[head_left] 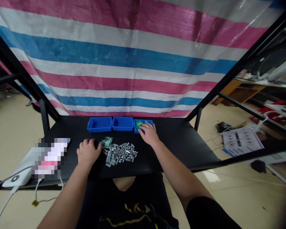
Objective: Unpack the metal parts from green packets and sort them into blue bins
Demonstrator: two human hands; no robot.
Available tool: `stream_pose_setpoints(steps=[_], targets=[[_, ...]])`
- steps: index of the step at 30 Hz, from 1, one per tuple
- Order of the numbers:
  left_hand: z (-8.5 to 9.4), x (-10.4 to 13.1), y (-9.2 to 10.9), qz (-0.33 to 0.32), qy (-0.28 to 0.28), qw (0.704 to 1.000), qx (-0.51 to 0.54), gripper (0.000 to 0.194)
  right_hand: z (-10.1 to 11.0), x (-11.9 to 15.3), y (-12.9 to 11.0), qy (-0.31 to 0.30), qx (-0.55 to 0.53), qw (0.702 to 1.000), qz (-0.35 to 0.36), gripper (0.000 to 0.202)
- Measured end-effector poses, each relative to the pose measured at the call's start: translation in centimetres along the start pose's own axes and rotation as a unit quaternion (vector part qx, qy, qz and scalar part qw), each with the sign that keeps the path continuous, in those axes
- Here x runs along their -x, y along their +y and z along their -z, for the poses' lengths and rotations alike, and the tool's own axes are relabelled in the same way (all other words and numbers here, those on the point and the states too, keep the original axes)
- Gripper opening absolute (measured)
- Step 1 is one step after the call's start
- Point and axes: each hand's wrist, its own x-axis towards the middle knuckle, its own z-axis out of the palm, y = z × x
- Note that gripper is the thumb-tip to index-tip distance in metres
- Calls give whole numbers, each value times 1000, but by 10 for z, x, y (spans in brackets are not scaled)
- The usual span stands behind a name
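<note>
My left hand (88, 151) rests on the black tabletop, palm down, its fingers slightly bent and its thumb apart from them. Beside the thumb tip lies a small green circuit board (107, 141); whether they touch I cannot tell. A loose pile of grey metal cylinders (120, 153), some long and some short, spreads to the right of that hand. My right hand (149, 133) reaches over the rightmost blue bin (136, 130), fingers extended at its near edge. Green circuit boards (139, 123) show inside this bin, partly hidden by the fingers. Nothing is visibly gripped by either hand.
Two more blue bins, a left one (99, 129) and a middle one (123, 128), stand in the same row. A blurred-out phone-like object (52, 157) and a white device (20, 175) with cables lie at the table's left. A striped sheet (128, 57) hangs behind.
</note>
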Motion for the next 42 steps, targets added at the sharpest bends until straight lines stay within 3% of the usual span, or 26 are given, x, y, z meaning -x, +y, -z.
stream_pose_setpoints(steps=[4, 9, 16, 20, 26, 30, 32, 34, 36, 38, 39, 42], targets=[[5, 0, 2, 0, -22, 1000, 0, 43, -6, 6, 0, 3, 15, 1000, 1, 27], [2, -3, -4, -5, -19, 1000, 6, 34, -5, 9, -7, 89, -8, 996, 9, 23], [-1, -10, -11, -7, -15, 999, 42, 35, 5, 14, -27, 134, -34, 989, 43, 18], [-2, -18, -12, -50, -22, 998, 13, 38, 12, 20, -31, 144, -57, 987, 44, 17], [-1, -25, -17, -37, -13, 999, 10, 35, 11, 45, -11, 239, -104, 966, -6, 11], [16, -16, -16, 21, 0, 998, 67, 31, 5, 68, 7, 284, -125, 947, -76, 11], [31, -6, -7, 18, 29, 993, 116, 28, 5, 76, 5, 268, -142, 949, -85, 11], [45, 6, 10, -42, 61, 981, 181, 23, 7, 80, -9, 217, -193, 955, -62, 15], [55, 18, 36, -118, 55, 958, 256, 21, 11, 80, -33, 131, -270, 954, -8, 36], [58, 30, 64, -175, 16, 927, 333, 21, 17, 78, -61, 49, -330, 942, 43, 55], [57, 35, 77, -199, -14, 906, 374, 22, 20, 76, -73, 19, -349, 935, 64, 56], [47, 41, 98, -225, -102, 852, 461, 28, 26, 73, -92, -70, -369, 924, 75, 31]])
